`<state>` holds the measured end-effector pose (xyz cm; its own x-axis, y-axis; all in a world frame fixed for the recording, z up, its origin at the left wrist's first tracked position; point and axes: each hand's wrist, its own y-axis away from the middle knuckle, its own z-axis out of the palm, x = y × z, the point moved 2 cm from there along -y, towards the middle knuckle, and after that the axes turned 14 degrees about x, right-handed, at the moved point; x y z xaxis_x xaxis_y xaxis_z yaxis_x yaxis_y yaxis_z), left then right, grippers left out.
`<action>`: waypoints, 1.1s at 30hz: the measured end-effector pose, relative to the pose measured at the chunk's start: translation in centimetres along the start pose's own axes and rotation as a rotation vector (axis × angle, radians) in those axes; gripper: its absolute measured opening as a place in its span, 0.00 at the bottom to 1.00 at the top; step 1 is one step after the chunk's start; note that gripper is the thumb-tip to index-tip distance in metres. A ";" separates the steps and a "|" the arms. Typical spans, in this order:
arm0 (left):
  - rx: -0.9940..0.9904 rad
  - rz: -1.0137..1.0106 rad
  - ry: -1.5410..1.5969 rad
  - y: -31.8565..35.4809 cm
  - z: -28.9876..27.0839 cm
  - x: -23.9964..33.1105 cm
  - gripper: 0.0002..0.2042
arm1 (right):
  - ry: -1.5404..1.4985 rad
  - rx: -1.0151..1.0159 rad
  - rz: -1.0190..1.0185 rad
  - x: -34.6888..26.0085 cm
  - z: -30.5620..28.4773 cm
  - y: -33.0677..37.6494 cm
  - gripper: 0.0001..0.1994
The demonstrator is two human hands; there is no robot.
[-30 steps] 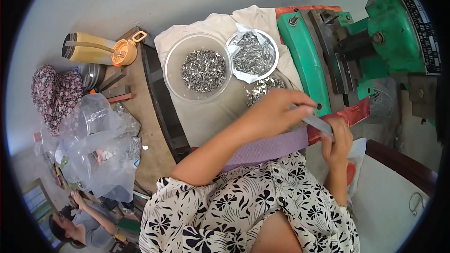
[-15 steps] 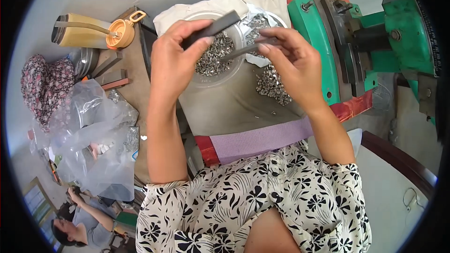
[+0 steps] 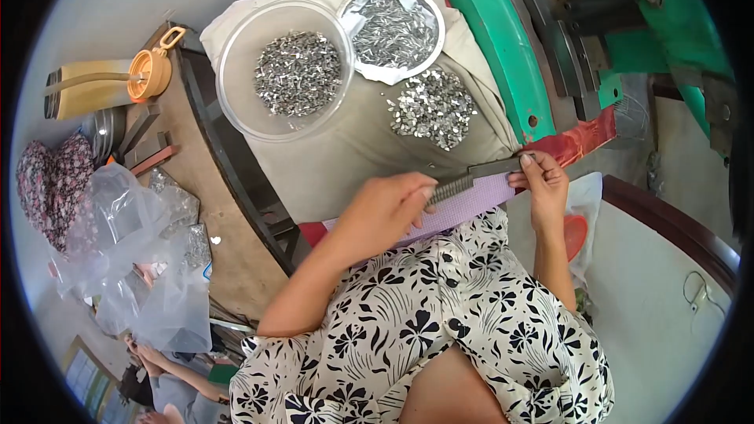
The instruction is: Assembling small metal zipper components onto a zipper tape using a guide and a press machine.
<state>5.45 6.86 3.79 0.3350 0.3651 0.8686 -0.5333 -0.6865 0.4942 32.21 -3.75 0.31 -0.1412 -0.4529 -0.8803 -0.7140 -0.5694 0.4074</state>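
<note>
A long narrow dark metal strip (image 3: 471,180) with a row of small metal pieces set along it lies level in front of me. My left hand (image 3: 385,216) pinches its left end with the fingertips. My right hand (image 3: 542,184) grips its right end. The strip hangs just above a purple pad (image 3: 471,208) at the table's near edge. Beyond it a loose heap of small shiny metal pieces (image 3: 432,107) lies on a beige cloth (image 3: 353,157).
A clear round bowl (image 3: 284,71) and a white dish (image 3: 397,29) hold more metal pieces. A green press machine (image 3: 565,39) stands at the right. An orange-capped bottle (image 3: 106,88), plastic bags (image 3: 133,259) and a floral cloth (image 3: 51,188) lie left. Another person sits at lower left.
Both hands came down from over the bowls to the near table edge. The strip, held up and tilted before, now lies level between my hands over the purple pad.
</note>
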 end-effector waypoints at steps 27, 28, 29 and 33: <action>0.464 0.452 -0.726 0.9 -0.6 -0.6 0.04 | 0.777 -0.462 -1.332 -5.6 10.3 3.5 0.06; 0.453 0.442 -0.694 0.9 -0.6 -0.6 0.05 | 0.800 -0.447 -1.326 -5.4 10.4 3.6 0.07; 0.452 0.441 -0.695 0.9 -0.7 -0.3 0.05 | 0.800 -0.447 -1.325 -5.5 10.4 3.7 0.07; 0.435 0.445 -0.725 0.9 -1.2 0.9 0.05 | 0.811 -0.422 -1.366 -5.7 10.2 3.8 0.06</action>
<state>4.32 7.33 5.06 0.6489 -0.3644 0.6679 -0.4412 -0.8954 -0.0598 23.32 3.65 4.35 0.8696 0.3697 -0.3274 0.2449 -0.8985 -0.3643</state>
